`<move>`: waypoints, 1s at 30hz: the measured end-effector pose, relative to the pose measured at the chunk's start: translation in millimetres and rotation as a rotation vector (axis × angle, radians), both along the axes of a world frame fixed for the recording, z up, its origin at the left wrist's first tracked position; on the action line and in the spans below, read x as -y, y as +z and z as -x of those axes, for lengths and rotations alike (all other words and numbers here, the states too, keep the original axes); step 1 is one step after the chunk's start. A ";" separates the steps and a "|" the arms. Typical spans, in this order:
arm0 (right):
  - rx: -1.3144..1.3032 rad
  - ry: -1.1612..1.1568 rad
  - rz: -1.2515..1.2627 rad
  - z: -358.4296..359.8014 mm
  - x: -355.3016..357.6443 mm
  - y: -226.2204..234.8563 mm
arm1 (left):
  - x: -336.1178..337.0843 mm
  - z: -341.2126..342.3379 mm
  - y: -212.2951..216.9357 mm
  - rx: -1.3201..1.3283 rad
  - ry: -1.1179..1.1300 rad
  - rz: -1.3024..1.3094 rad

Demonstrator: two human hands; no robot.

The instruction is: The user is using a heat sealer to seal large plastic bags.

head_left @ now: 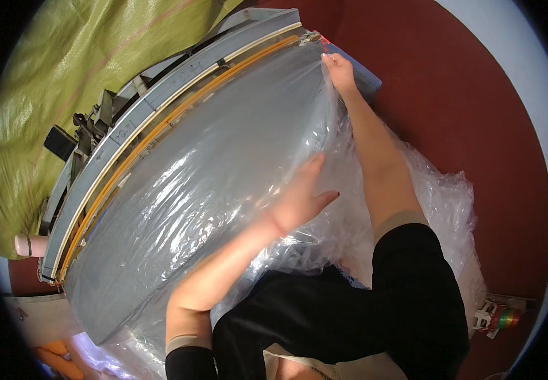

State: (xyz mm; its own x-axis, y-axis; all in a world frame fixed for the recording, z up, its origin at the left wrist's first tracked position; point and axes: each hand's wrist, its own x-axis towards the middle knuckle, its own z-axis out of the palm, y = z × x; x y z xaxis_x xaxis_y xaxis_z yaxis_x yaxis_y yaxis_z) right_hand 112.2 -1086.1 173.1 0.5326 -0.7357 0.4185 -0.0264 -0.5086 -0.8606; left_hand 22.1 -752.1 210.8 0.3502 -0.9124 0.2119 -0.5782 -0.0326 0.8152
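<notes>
A wide sheet of clear plastic film lies over a grey work surface, wrinkled and shiny in the middle. My right hand is closed at the far right corner, its fingers pinching the film's edge, and creases run down from that grip. Over the middle right of the sheet is my left hand, slightly blurred, fingers stretched out and thumb apart. It holds nothing; whether it presses on the film or hovers just above cannot be told. Loose bunched film hangs to the right of my right arm and in front of my body.
A long grey metal rail with an orange strip borders the far side. Beyond it are a black box-like part, a pink cylinder and a yellow-green tarp. Red floor lies right, with a multicoloured roll.
</notes>
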 end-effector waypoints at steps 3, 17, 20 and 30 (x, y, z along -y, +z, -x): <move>-0.032 -0.044 0.062 4.9 11.6 -5.0 | 4.3 13.3 -14.1 -0.362 -0.077 -0.176; -0.148 0.016 0.213 -3.0 5.9 -3.4 | -362.3 46.3 64.0 -0.832 0.317 0.480; -0.197 -0.086 0.312 8.6 38.7 -6.6 | -457.5 32.4 46.1 -0.665 0.476 0.405; -0.309 -0.150 0.380 -12.1 34.5 -20.9 | -367.4 61.4 -58.4 -0.167 0.900 0.010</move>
